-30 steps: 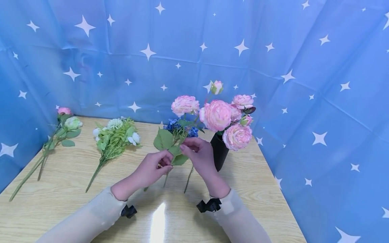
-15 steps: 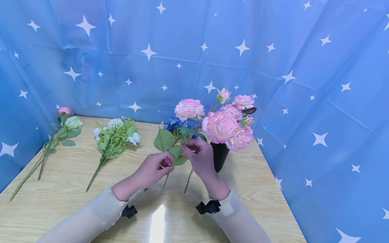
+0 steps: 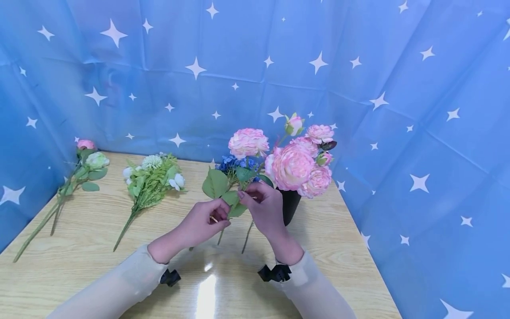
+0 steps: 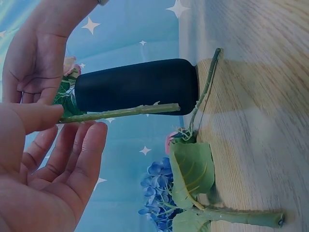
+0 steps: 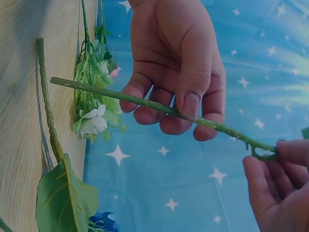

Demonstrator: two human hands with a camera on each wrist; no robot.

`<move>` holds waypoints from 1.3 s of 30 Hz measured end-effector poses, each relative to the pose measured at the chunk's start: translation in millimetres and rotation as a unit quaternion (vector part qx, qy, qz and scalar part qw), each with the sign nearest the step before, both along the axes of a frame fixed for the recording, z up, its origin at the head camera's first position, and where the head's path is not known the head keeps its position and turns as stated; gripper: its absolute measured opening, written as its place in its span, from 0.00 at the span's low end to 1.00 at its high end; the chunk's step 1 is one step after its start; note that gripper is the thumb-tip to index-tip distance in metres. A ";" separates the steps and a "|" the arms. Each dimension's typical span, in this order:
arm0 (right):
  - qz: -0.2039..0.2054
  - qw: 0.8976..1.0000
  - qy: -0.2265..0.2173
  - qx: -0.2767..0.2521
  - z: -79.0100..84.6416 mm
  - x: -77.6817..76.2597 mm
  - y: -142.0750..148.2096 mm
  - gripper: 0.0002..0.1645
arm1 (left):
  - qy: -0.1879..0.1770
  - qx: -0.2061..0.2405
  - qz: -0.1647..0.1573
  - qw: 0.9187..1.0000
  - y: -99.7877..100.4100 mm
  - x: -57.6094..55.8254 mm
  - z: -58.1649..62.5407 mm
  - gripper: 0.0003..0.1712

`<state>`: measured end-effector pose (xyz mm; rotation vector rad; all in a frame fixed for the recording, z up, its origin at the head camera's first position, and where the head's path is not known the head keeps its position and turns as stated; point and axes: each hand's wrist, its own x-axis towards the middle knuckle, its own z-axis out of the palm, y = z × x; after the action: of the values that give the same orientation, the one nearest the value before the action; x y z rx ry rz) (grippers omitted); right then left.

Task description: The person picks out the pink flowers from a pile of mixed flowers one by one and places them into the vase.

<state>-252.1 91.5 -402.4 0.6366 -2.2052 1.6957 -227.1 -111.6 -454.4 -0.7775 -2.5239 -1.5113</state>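
A slim green flower stem (image 5: 140,100) is held above the table between both hands. My left hand (image 3: 205,223) pinches it with thumb and fingers near its lower part. Higher up, my right hand (image 3: 268,212) pinches the same stem. Pink peony blooms (image 3: 292,166) rise above the right hand; part of them appears to belong to this stem, though leaves and fingers hide the join. Right behind stands a black vase (image 4: 137,87), with more pink blooms over its mouth. Blue hydrangeas (image 4: 157,188) with green leaves (image 4: 192,169) lie on the table beyond my hands.
Left of the hands lies a green bunch (image 3: 153,177) with white flowers. Further left are a pink rose (image 3: 85,144) and a pale green rose (image 3: 96,161) on long stems. A blue star-patterned curtain (image 3: 239,40) closes off the wooden table's (image 3: 334,266) back and sides.
The pink blooms above my right hand have shifted slightly right, the large front one also lower, now covering more of the vase's mouth. Both hands keep their pinch, barely moved.
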 end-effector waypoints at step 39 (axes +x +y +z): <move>-0.057 0.937 0.222 -0.263 73.5 28.0 87.0 0.15 | -0.045 0.000 0.019 0.999 19.1 -22.3 -1.3 0.15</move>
<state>-224.2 178.5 -328.8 0.6499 -1.3759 1.7626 -249.3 -92.5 -455.7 -0.6713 -2.5862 -1.5679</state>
